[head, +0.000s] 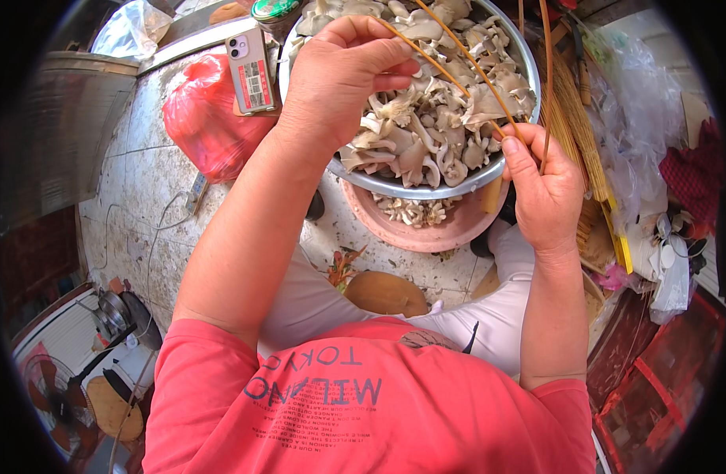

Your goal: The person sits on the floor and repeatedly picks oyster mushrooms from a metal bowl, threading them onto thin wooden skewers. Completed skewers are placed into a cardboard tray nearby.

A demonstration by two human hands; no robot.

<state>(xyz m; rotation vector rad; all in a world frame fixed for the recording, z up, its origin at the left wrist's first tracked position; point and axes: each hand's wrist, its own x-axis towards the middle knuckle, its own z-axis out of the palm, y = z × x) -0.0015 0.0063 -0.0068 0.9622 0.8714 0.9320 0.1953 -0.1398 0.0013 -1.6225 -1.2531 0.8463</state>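
A large metal basin [398,191] before me is heaped with grey oyster mushrooms [422,124]. Above the heap, my left hand [354,77] pinches one end of a thin brown strand [437,66] between thumb and fingers. My right hand [544,178], over the basin's right rim, grips the same strand and a second length beside it. Another length bends upward from this hand past the top edge of the view. Whether the strand is cane or cord I cannot tell. Beneath the metal basin, a pink basin [422,236] holds smaller mushroom pieces [413,210].
A red plastic bag [206,127] and a phone [250,74] stand left of the basin, near a power strip [196,192]. Straw brooms [576,130] and clear plastic bags [641,118] crowd the right. A fan [58,406] is at lower left. Debris litters the tiled floor [141,237].
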